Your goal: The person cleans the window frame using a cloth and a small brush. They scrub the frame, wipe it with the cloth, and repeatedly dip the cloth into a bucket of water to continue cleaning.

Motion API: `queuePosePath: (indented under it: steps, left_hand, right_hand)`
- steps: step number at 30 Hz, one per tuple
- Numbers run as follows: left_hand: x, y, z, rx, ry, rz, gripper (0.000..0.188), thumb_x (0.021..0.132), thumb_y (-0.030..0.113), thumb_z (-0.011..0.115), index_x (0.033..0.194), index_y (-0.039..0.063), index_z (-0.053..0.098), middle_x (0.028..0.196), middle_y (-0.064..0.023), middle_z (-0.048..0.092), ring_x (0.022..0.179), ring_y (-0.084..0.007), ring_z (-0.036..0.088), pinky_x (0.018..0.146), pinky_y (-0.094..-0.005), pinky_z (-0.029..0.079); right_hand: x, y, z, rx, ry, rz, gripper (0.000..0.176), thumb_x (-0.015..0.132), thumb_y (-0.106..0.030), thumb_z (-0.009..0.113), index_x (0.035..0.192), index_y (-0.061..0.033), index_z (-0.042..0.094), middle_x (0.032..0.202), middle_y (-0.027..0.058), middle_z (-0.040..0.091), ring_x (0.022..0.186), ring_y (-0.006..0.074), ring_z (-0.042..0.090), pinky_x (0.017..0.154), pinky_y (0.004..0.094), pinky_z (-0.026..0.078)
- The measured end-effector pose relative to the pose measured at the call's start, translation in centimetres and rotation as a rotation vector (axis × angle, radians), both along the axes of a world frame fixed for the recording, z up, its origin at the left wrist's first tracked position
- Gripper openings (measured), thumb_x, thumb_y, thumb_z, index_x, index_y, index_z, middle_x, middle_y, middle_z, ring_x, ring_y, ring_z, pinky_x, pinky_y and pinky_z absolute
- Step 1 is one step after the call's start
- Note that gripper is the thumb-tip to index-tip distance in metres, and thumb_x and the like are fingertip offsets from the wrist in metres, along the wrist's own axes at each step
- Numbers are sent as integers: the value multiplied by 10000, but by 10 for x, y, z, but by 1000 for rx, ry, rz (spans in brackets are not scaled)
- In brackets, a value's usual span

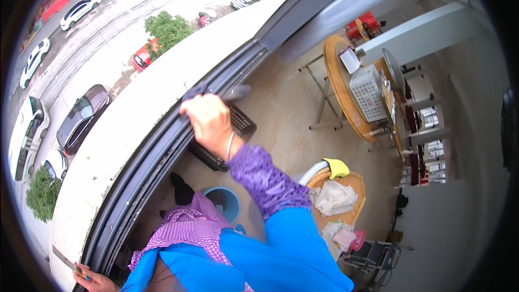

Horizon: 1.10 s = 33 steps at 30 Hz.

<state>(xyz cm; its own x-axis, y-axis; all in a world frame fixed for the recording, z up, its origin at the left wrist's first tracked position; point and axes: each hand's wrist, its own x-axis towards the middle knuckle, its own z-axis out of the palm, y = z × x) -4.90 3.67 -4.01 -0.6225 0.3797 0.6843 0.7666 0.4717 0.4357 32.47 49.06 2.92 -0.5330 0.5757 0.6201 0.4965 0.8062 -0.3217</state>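
A dark cloth (195, 90) is bunched under my right hand (210, 119), whose fingers close on it over the dark metal track of a window frame (156, 140). A bangle and a purple lace sleeve cover that wrist and forearm. At the bottom left, my left hand (95, 280) grips a thin flat-bladed tool (65, 258), perhaps a scraper or knife, its blade reaching over the pale outer ledge (87, 170). A blurred dark piece (238, 92) shows just beyond my right hand; whether it belongs to the cloth I cannot tell.
Below the ledge lies a street with parked cars (81, 117). Indoors, a black plastic crate (242, 123) and a blue bucket (227, 202) stand on the floor. A wicker-edged stool or chair (359, 182) bears cloths; a wooden table (338, 85) holds a white basket (367, 91).
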Motion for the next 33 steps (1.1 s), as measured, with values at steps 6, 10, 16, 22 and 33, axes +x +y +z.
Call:
queuePosePath:
  steps: [6,10,16,22,33]
  left_hand:
    - [-3,-16,-17,-6,-329,151,384,1126,174,530,1441,-45,529,1249,-194,703,1022,-253,702,928,-336,559]
    - [0,-23,-14,-77,-269,105,344,1120,86,505,1430,-63,519,1240,-202,703,983,-283,686,880,-358,547]
    - [13,-27,-10,-51,-365,116,346,1121,97,493,1426,-64,516,1175,-172,680,965,-242,634,896,-333,512]
    - [23,-34,-10,-15,-329,159,357,1114,93,493,1431,-71,511,1155,-160,671,981,-228,623,925,-327,500]
    - [31,-54,-16,11,-450,292,356,1129,174,536,1403,-51,566,1176,-161,690,1066,-229,650,974,-332,513]
  right_hand:
    - [-90,-127,14,-152,219,220,185,823,-10,696,1001,-58,711,856,89,653,790,285,656,762,396,541]
    - [-84,-122,1,10,197,353,296,779,-24,718,1073,-56,726,963,101,702,914,271,711,858,396,580]
    - [47,47,6,83,-161,-61,130,955,-41,666,1055,-115,707,969,41,731,955,237,704,938,413,497]
    - [117,155,23,9,5,-459,203,1028,-22,553,1203,-65,645,1152,133,701,1066,373,648,913,457,507]
    - [75,128,15,-105,-72,-226,193,1007,44,524,1119,-14,671,1053,149,687,965,357,680,854,401,542]
